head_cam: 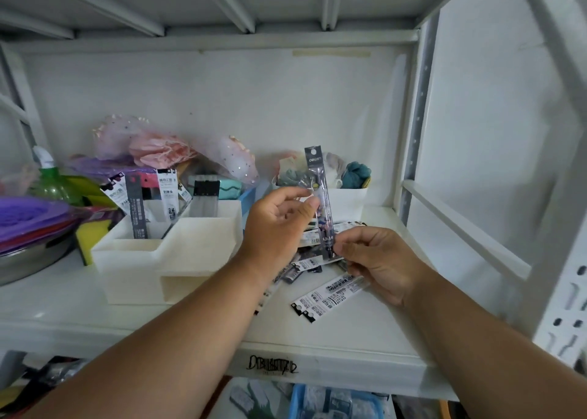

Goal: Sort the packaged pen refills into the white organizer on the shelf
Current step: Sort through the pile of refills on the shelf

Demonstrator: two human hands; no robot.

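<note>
Fingers (pixel 309 193) of the left hand (pixel 276 225) pinch the middle of one grey refill pack (pixel 319 190), thumb against forefinger, and the right hand (pixel 378 260) pinches the lower end of the same pack between its curled fingertips. This pack stands nearly upright in the air, its hang-hole end on top, above the shelf (pixel 349 333) and just right of the white organizer (pixel 165 253).

Under both hands lies a loose pile of refill packs (pixel 305 266) on the shelf, partly hidden by the hands. Two white packs (pixel 327 294) lie flat at the front of this pile, side by side, pointing toward the right wrist.

In the organizer, the back left compartment holds several packs standing upright (pixel 149 199), some white and one dark grey. Another dark-topped pack (pixel 206 196) stands in the compartment to the right of them. The front compartments look bare, as far as I can see.

Behind the hands stands a small white bin (pixel 349 199) with cloth items inside. At the far left are purple plates (pixel 28 218) over a metal bowl (pixel 28 260), and a yellow sponge (pixel 92 234) touching the organizer's left side.
</note>
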